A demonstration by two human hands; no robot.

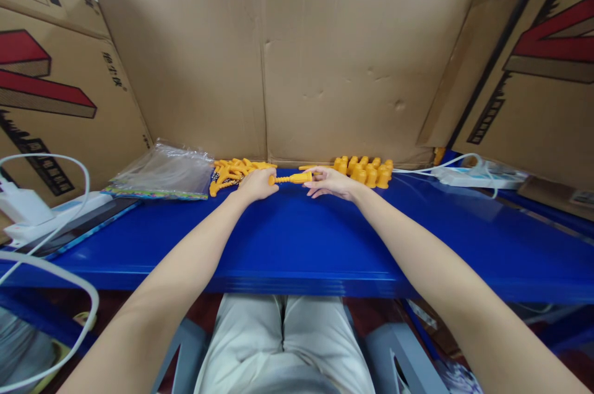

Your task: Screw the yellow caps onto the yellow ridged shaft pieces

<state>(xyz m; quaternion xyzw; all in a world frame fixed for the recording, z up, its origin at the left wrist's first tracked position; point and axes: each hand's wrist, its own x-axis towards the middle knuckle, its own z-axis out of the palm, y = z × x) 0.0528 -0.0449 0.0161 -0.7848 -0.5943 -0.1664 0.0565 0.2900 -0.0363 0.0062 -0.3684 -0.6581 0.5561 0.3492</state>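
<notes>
Between my hands, a yellow twisted piece (291,179) lies level just above the blue table, its wider end to the right. My left hand (257,185) is closed on its left end, beside a pile of yellow twisted parts with dark chains (227,175). At the wide right end, my right hand (330,183) has its fingers around or against the piece, thumb side up. Several yellow cup-shaped parts (371,172) stand in rows just right of my right hand. A thin yellow rod (306,167) shows behind its fingers.
Clear plastic bags (162,170) lie at the left on the blue table (306,239). White power strips with cables stand at the far left (51,214) and right (482,177). Cardboard walls (352,66) enclose the back and sides.
</notes>
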